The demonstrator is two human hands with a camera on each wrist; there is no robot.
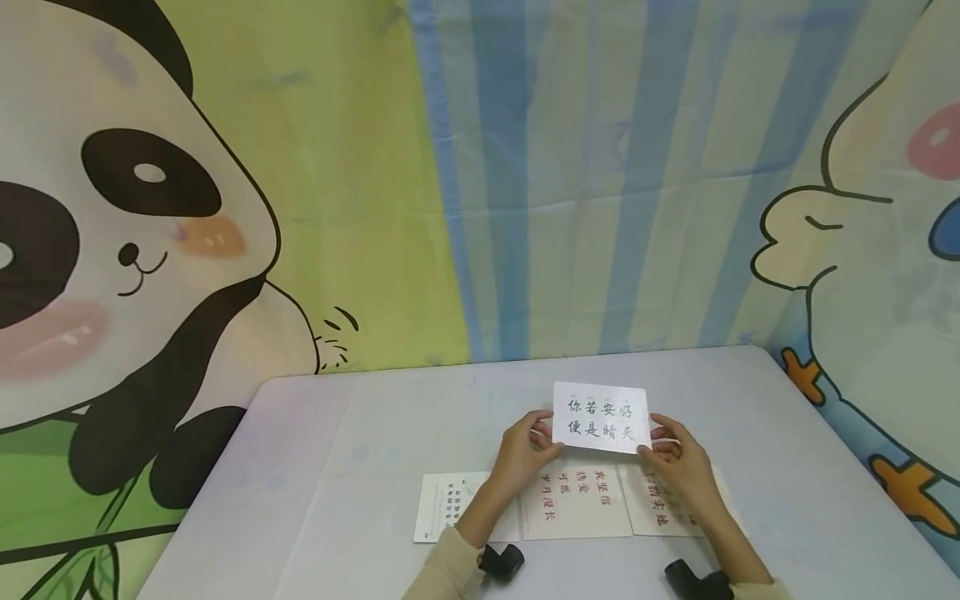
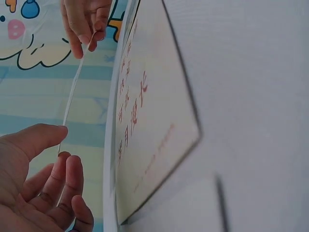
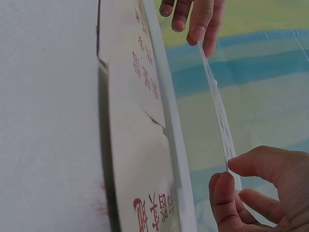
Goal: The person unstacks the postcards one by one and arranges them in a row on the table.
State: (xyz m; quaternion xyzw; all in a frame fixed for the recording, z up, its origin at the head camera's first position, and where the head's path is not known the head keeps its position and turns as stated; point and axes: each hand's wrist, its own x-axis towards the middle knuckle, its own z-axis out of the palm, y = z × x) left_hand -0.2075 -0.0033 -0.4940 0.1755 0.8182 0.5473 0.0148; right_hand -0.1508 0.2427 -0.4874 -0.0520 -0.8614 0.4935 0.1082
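- Left hand (image 1: 522,454) pinches the left edge of a white card (image 1: 600,417), thumb and fingers closed on it.
- Right hand (image 1: 678,465) pinches the card's right edge likewise.
- Card is held raised between both hands, above the bench (image 1: 300,467).
- Three printed cards (image 1: 576,502) lie flat on the bench beneath the hands.

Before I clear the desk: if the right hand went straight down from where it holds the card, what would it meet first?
Probably the red-lettered card lying on the table beneath the right hand; depth is unclear.
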